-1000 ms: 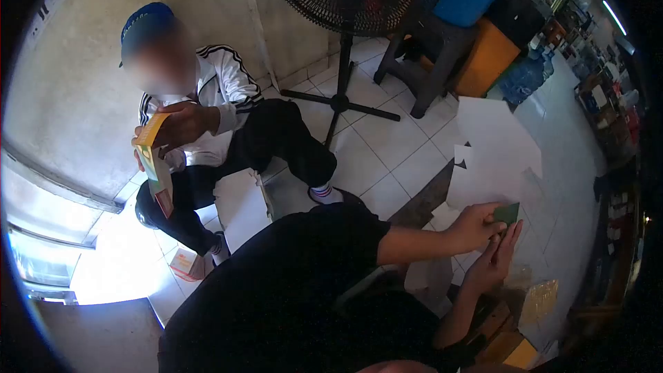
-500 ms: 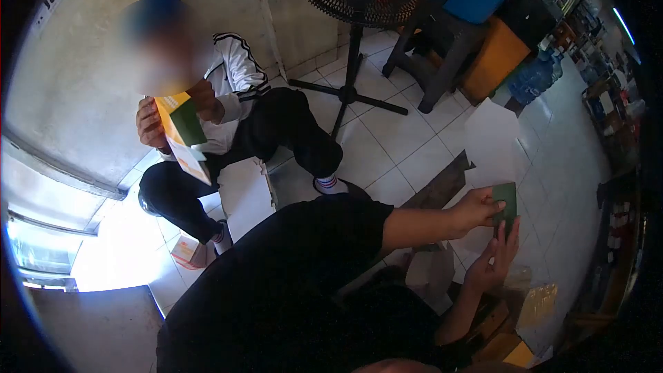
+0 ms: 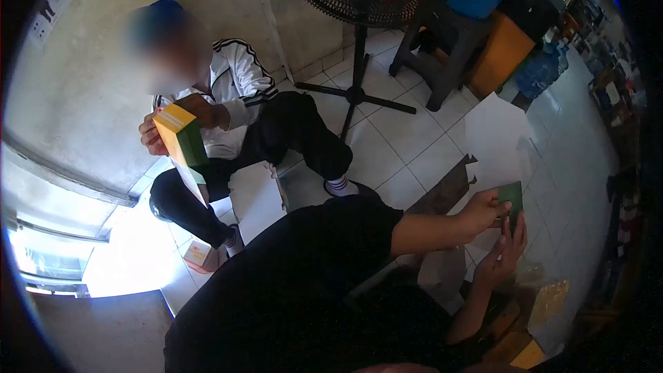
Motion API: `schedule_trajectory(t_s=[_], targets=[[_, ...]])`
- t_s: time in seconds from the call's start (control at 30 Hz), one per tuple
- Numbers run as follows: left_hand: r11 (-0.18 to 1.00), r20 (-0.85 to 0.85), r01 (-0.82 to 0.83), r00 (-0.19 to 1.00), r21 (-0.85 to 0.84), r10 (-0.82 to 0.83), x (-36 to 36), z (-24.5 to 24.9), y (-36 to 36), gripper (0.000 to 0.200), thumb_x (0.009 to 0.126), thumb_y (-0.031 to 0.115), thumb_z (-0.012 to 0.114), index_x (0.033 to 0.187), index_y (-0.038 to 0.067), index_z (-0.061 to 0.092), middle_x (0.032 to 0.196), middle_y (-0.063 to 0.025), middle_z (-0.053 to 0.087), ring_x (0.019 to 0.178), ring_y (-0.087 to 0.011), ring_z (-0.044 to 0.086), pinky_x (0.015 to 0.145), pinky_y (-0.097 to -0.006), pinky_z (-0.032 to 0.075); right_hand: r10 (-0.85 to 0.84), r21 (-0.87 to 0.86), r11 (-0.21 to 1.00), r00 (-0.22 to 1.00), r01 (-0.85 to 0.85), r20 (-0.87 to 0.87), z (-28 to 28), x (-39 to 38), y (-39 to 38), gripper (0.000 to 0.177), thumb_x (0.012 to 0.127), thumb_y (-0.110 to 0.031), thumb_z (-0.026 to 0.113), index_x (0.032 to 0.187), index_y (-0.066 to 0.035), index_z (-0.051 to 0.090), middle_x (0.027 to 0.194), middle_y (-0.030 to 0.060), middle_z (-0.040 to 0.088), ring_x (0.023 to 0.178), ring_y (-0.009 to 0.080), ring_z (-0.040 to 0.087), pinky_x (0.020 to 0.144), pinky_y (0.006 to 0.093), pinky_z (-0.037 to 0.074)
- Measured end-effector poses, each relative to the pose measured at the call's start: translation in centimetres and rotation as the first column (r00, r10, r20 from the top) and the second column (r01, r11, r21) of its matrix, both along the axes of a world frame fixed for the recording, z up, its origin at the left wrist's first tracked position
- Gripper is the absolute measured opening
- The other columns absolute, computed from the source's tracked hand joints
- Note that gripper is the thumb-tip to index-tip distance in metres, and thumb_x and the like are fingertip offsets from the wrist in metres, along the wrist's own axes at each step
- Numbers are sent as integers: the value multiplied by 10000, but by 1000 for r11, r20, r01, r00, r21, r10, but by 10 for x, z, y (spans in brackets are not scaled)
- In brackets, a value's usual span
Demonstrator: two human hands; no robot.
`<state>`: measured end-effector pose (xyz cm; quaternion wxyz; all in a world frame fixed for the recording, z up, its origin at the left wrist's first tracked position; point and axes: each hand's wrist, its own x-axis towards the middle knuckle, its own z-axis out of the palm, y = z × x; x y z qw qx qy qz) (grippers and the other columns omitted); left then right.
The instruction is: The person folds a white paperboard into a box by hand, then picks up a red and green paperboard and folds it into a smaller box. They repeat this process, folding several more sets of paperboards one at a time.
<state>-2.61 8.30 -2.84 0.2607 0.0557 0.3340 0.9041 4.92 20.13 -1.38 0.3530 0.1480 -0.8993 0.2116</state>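
Note:
My left hand [image 3: 481, 214] grips a small green box [image 3: 511, 197], its thumb lying across the face. Below it, my right hand [image 3: 506, 252] has its fingers raised against the lower edge of the same box and pinching there. Across from me, a seated person [image 3: 238, 72] in a white jacket holds a yellow and green box [image 3: 181, 131] in both hands. A white flap hangs from that box over the person's lap.
A black standing fan [image 3: 356, 93] and a dark stool [image 3: 442, 62] stand on the tiled floor. White sheets [image 3: 494, 131] lie beyond my arms. An open white carton [image 3: 255, 200] and a small box [image 3: 200, 257] lie near the person's feet. Yellow packaging [image 3: 549, 304] is by my right forearm.
The view has shifted slightly. The seated person's yellow and green box has turned and shows more of its yellow side. Both my hands remain on the green box.

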Motion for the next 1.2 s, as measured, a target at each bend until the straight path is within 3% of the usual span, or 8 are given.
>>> schedule_trajectory(t_s=[0.3,0.4,0.63,0.73,0.8,0.9,1.07,1.2], targets=[[995,60,11,998,-96,-6,16,-10,21,335,1047,223,561,1343,68,529,1205,-87,613,1109,-197,598,955,-394,521,-184,-71,981,983,183,-10,-17,-2,-3,379,1086,-221,438,1327,-4,634,1484,157,530,1290,377,535,1086,522,386],[997,88,36,996,-66,-30,19,-2,14,339,1050,236,554,1321,33,530,1222,-91,599,1125,-194,589,977,-378,512,-185,17,982,982,186,-46,-20,-2,1,362,1067,-201,479,1342,-19,628,1505,117,515,1271,345,518,964,385,499],[986,-42,144,988,-86,-148,18,-2,18,420,1047,242,546,1383,2,469,1204,-107,610,1119,-193,601,956,-362,516,-198,-148,964,966,222,164,-33,1,4,500,1086,-321,424,1525,-82,419,1600,99,381,1355,335,447,1036,425,449],[933,-223,139,950,-332,-220,4,1,8,451,1038,229,546,1415,1,449,1200,-151,636,1097,-220,635,926,-392,535,-30,-512,840,958,178,284,-34,1,-2,624,1070,-465,396,1580,-115,316,1623,98,328,1355,322,445,1057,458,431],[876,-347,87,896,-474,-277,-15,-15,5,444,1033,215,542,1423,17,461,1200,-184,649,1080,-244,654,904,-407,545,159,-783,616,959,88,233,-28,-3,-5,703,1045,-560,392,1589,-127,292,1616,106,324,1330,310,463,1056,472,432],[787,-477,8,791,-617,-383,-30,-27,-2,399,1030,200,526,1403,55,515,1206,-214,660,1064,-285,670,881,-416,548,174,-856,438,908,275,381,-29,-4,17,734,1017,-613,415,1579,-151,315,1544,117,395,1286,289,487,1036,485,446],[597,-537,-151,643,-788,-546,-32,-24,-18,351,1026,226,492,1328,89,608,1208,-196,677,1100,-359,659,922,-442,506,252,-839,386,832,382,495,-37,0,32,679,1024,-591,418,1568,-192,330,1454,99,454,1236,260,510,958,468,489],[550,-535,-209,650,-808,-540,-27,-9,-33,303,1009,247,503,1219,94,662,1153,-185,692,1094,-379,649,939,-463,485,225,-820,352,810,451,542,-44,-3,28,599,1035,-526,461,1534,-207,374,1387,79,488,1194,233,526,912,449,508]])
